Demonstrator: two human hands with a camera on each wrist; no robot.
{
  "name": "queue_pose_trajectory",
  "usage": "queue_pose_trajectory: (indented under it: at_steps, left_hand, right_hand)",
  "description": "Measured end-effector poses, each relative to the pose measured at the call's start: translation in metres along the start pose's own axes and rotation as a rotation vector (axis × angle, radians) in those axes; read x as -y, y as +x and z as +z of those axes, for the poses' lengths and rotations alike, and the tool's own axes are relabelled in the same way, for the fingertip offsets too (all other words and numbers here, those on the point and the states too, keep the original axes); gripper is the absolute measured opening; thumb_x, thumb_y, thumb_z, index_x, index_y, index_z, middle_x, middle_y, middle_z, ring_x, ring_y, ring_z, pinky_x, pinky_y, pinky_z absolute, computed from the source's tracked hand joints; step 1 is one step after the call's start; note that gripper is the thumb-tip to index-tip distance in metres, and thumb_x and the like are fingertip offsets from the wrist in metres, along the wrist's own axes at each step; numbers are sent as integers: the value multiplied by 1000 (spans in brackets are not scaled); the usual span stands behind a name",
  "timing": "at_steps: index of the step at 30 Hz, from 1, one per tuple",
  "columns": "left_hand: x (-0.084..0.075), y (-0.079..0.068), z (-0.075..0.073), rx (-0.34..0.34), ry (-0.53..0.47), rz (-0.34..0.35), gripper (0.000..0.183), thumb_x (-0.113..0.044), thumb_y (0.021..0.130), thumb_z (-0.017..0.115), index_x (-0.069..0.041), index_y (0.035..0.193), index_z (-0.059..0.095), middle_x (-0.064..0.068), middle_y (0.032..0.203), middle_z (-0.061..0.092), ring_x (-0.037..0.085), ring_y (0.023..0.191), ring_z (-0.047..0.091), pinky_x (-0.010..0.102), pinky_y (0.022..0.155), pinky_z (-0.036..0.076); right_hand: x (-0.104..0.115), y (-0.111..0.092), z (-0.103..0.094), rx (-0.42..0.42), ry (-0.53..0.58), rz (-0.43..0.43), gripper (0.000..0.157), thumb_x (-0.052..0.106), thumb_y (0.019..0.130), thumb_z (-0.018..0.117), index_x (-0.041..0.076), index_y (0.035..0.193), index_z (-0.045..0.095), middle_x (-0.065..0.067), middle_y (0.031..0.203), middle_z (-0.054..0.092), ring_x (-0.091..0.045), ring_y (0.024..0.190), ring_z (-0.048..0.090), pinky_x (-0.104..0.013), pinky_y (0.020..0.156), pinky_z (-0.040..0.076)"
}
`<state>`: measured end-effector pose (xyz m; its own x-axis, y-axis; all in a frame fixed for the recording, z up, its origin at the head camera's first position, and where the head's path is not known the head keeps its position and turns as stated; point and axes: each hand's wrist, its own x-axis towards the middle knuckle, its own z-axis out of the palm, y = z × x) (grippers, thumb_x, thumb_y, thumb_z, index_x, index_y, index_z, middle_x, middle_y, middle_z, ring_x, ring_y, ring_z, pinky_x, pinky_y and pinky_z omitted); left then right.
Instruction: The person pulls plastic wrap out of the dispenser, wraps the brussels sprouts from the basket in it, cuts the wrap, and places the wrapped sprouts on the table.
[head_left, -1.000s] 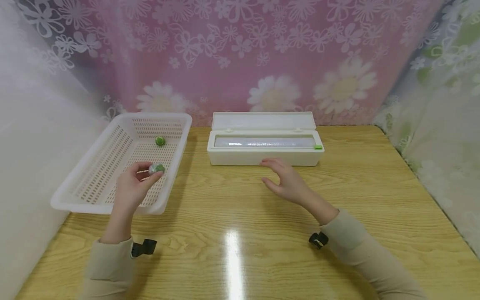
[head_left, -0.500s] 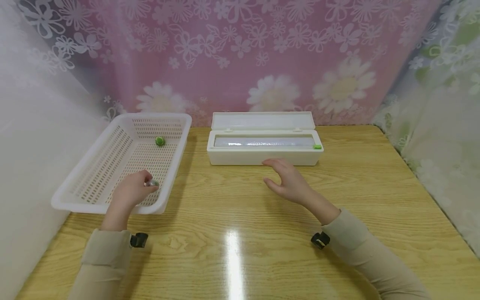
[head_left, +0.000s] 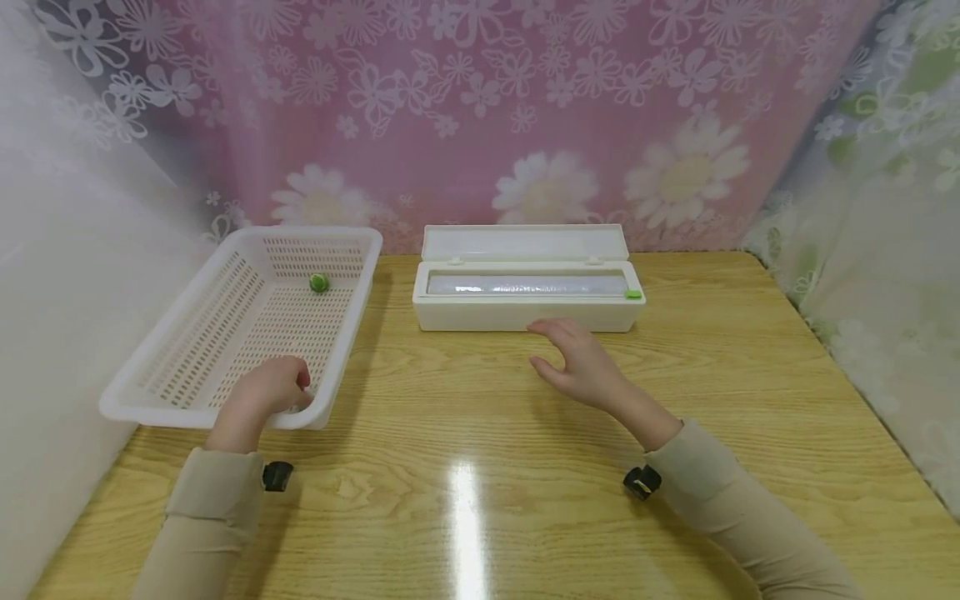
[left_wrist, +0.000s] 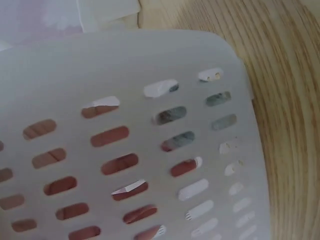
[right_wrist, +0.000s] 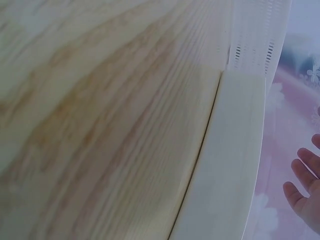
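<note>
Deep in the near right corner of the white slotted basket (head_left: 352, 333) is my left hand (head_left: 262, 392), fingers curled downward. A small green ball in clear film (left_wrist: 218, 99) shows through the slots in the left wrist view, with my fingers (left_wrist: 120, 163) against it. The head view mostly hides that ball behind the hand. A second small green ball (head_left: 318, 282) lies at the basket's far end. My right hand (head_left: 581, 362) holds nothing, its fingers loosely bent, just before the white cling film dispenser (head_left: 487, 316). The dispenser's lid (head_left: 525, 242) stands raised.
Inside the dispenser lies a roll of clear film (head_left: 525, 285), with a green slide cutter (head_left: 633, 294) at the right end of its front edge. Basket and dispenser stand on a wood-grain table (head_left: 420, 500). Flowered curtains (head_left: 450, 108) hang behind and at the sides.
My left hand has moved down and nearer with the film-wrapped green ball, from above the basket into its near right corner. My right hand has stayed almost still.
</note>
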<state>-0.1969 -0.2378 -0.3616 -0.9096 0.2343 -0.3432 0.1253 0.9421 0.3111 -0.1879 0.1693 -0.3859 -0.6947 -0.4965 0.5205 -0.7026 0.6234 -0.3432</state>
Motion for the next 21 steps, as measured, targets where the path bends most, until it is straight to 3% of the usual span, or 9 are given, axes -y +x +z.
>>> queue_pose_trajectory:
  at_steps: [5,10,14,21]
  left_hand:
    - [-1,0,-1,-41,-2,-9,29,-13,79,62,6,99,55,18,92,57,29,79,53,41,63,44]
    - [-13,-5,-4,-263,-33,0,34,-19,87,54,6,108,51,24,103,56,36,90,54,46,68,45]
    - [-38,-9,-7,-454,-60,87,31,-20,87,54,4,108,54,22,103,58,35,89,55,47,70,44]
    - [-92,-3,-2,-640,-68,261,25,-17,83,62,2,99,61,17,95,61,31,84,57,43,69,46]
  right_hand:
    - [-1,-2,-4,12,-3,19,37,11,78,63,-1,112,53,-15,111,55,-29,104,48,-41,88,39]
    - [-4,-5,-8,7,-11,44,37,9,78,65,-3,111,53,-17,110,55,-31,104,48,-43,87,39]
    - [-9,-7,-13,-27,-9,60,38,7,77,66,-5,110,53,-19,110,55,-32,104,48,-44,86,39]
    - [-23,-9,-20,-83,-40,84,35,4,75,67,-6,107,55,-18,106,56,-32,101,50,-42,84,41]
